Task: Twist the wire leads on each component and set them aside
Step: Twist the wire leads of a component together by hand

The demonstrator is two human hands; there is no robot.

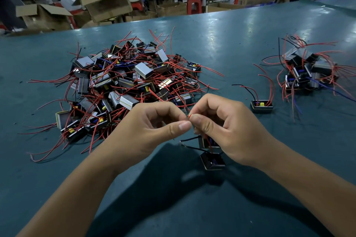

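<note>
Thumb and forefinger of the left hand [154, 121] are pressed together on the bare tip of a red wire lead [189, 116], and the thumb and forefinger of the right hand [221, 121] pinch the same lead just beside them, so the two pairs of fingertips nearly touch; the other fingers of both hands are curled in. The lead runs down from the pinch, behind the right hand, towards two small dark components at six o'clock of the hands: one component [208, 141] shows partly under the right palm with a black lead sticking out towards nine o'clock, and a second component [212, 160] hangs or sits just below it over the green table [231, 31]. Which of the two the pinched lead belongs to I cannot tell. At eleven o'clock of the hands lies a large pile of components [125, 81], a tangle of red, black and a few blue wires. At two o'clock of the hands a single component [261, 105] rests alone on the table, its leads standing up. Farther out at two o'clock, well apart, is a smaller pile [308, 71]. Beyond the table, at twelve o'clock, are cardboard boxes [106, 2], red stools and seated people.
</note>
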